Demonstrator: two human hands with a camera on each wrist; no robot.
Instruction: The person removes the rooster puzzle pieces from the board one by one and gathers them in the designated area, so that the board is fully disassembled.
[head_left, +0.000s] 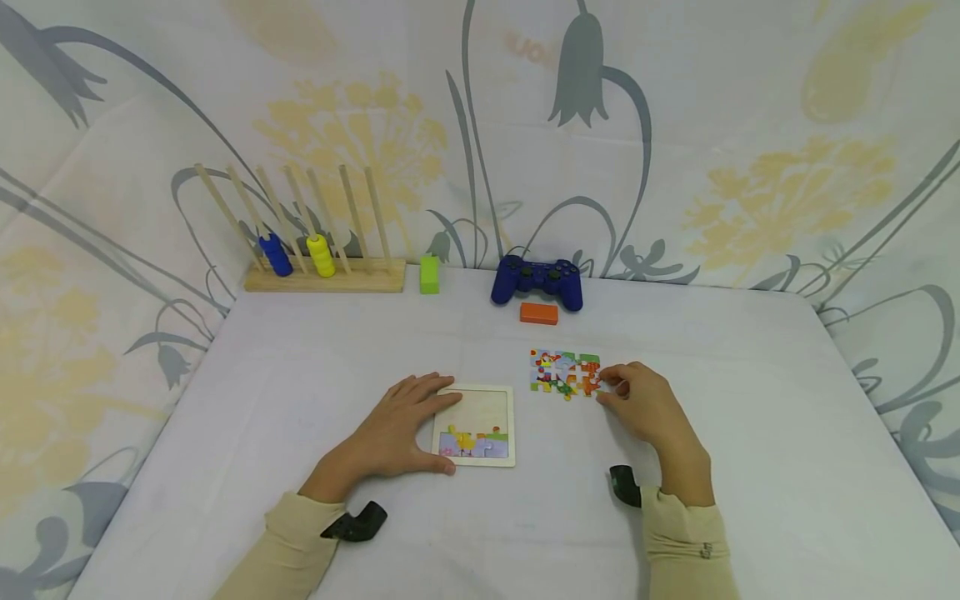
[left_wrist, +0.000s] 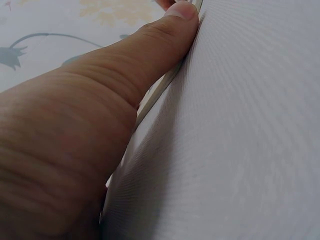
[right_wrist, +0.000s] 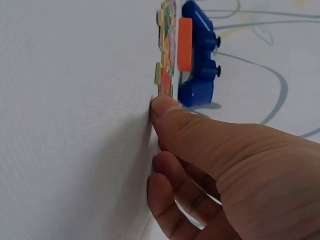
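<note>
A shallow wooden puzzle tray (head_left: 512, 425) lies on the table, with joined jigsaw pieces (head_left: 472, 444) along its lower edge. My left hand (head_left: 397, 425) holds the tray's left side, fingers spread at the top and thumb along the near edge. In the left wrist view the thumb (left_wrist: 160, 40) lies against the tray's rim (left_wrist: 160, 92). To the right, a colourful cluster of jigsaw pieces (head_left: 562, 372) lies flat. At its right end my right hand (head_left: 648, 406) pinches a jigsaw piece, mostly hidden by the fingertips. The other right fingers (right_wrist: 165, 200) are curled.
An orange block (head_left: 538, 313) lies behind the cluster, just in front of a blue game controller (head_left: 537, 282). Further left stand a green block (head_left: 429, 275) and a wooden peg rack (head_left: 330, 283) with blue and yellow beads. A patterned cloth rises behind the table.
</note>
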